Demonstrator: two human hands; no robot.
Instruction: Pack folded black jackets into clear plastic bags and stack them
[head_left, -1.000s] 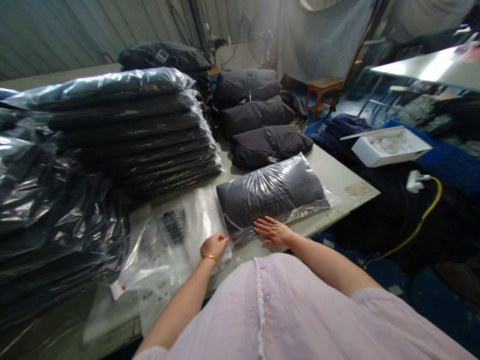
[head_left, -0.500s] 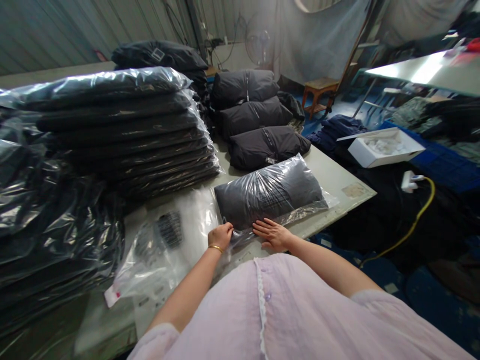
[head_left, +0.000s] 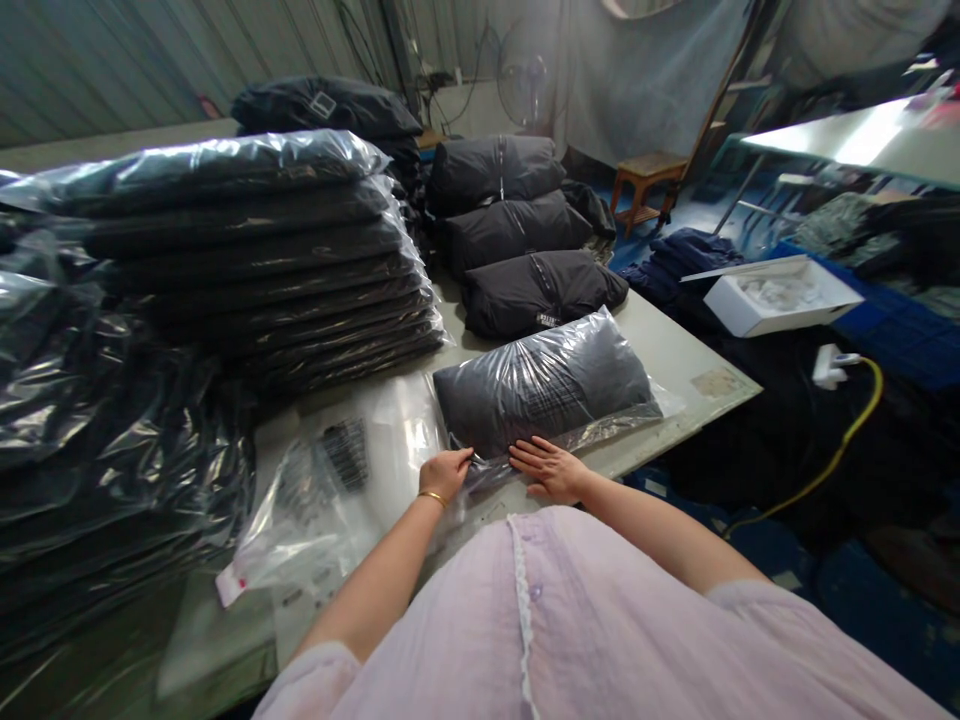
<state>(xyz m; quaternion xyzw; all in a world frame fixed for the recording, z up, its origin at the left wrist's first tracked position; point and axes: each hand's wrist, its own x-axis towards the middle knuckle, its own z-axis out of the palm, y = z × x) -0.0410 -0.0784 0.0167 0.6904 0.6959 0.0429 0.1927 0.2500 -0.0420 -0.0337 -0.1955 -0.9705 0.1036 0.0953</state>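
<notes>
A dark folded garment in a clear plastic bag lies on the pale table in front of me. My left hand, with a gold bangle at the wrist, pinches the bag's near left edge. My right hand rests flat with its fingers spread on the bag's near edge. Left of my left hand lie loose clear plastic bags with dark print. Behind the bagged garment sits a folded black garment with no plastic over it.
A tall stack of bagged dark garments stands at the left, with more bagged ones nearer. On the right are an open white box, a yellow cable and a wooden stool.
The view has shifted slightly. My left hand has moved a little to the right along the bag's near edge, while my right hand stays flat on the bag.
</notes>
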